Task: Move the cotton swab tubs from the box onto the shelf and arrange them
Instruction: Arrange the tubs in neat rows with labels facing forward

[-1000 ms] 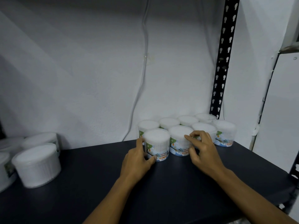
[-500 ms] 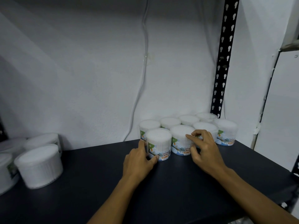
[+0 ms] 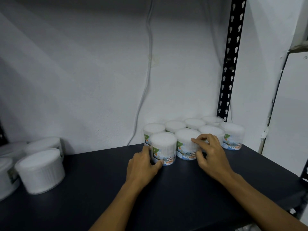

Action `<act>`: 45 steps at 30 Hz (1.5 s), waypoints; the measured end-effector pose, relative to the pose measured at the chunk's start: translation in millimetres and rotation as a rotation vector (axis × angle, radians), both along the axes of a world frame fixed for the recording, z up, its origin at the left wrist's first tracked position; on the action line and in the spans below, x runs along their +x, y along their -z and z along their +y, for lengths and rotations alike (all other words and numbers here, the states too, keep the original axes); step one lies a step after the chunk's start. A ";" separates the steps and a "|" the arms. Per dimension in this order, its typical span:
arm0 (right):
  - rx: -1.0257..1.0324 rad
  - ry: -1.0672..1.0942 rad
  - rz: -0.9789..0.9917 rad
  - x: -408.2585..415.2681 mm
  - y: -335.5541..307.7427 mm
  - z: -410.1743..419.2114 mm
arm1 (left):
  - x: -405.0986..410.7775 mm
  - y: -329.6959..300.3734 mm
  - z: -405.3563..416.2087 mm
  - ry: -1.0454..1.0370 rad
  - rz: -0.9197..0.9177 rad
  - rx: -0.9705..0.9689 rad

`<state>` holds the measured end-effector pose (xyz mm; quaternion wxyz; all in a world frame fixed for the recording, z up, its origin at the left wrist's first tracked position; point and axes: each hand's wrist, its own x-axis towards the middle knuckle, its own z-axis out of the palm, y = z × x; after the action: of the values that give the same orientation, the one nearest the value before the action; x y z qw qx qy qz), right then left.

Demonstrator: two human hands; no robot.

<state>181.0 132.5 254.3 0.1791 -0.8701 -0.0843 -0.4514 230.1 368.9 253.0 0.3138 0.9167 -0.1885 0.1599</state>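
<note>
Cotton swab tubs [image 3: 163,148], white with green-blue labels, each lightly gripped by left hand [image 3: 143,165] and right hand [image 3: 210,155]

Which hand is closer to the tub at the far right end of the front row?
The right hand. It rests on the second front tub, with one tub between it and the far-right tub. The left hand is farther, on the leftmost front tub.
</note>
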 end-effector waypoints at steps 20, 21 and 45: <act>-0.199 -0.200 0.170 -28.8 4.2 47.9 | -25.6 5.3 34.0 -0.011 -0.098 0.197; -0.196 -0.218 0.181 -30.2 4.6 55.4 | -27.6 5.8 40.7 -0.016 -0.098 0.198; -0.170 -0.431 0.205 46.8 4.6 293.9 | -54.5 -5.6 274.6 -0.509 -0.497 -0.015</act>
<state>227.8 426.4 249.7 0.2049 -0.8851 -0.2872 -0.3036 175.7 643.5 258.6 0.2154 0.8651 -0.0235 0.4524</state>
